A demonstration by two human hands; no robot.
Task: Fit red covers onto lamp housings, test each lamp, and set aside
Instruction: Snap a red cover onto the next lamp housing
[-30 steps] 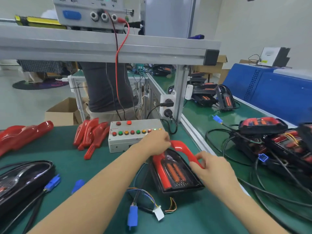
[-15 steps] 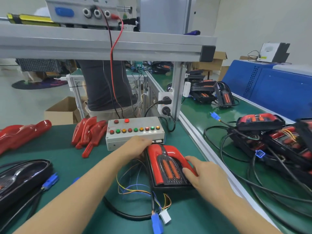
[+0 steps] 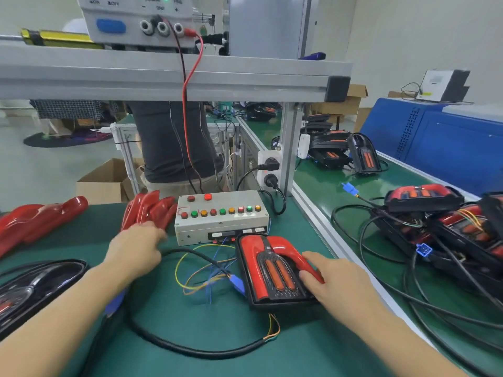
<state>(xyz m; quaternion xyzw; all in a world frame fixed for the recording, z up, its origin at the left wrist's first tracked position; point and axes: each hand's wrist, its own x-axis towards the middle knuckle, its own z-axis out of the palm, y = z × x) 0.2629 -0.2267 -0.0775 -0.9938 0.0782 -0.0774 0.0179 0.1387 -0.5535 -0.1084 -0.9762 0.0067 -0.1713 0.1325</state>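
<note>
Right grip (image 3: 334, 278) rests with relaxed fingers on the right limb of the red cover (image 3: 275, 247), which sits on the black lamp housing (image 3: 277, 292) at lower centre of the green tabletop (image 3: 190, 336). Left grip (image 3: 136, 247), blurred, hangs released near the pile of loose red covers (image 3: 148, 209). Just above the housing stands the test box (image 3: 221, 216) with its coloured buttons; wires (image 3: 201, 268) trail between them.
</note>
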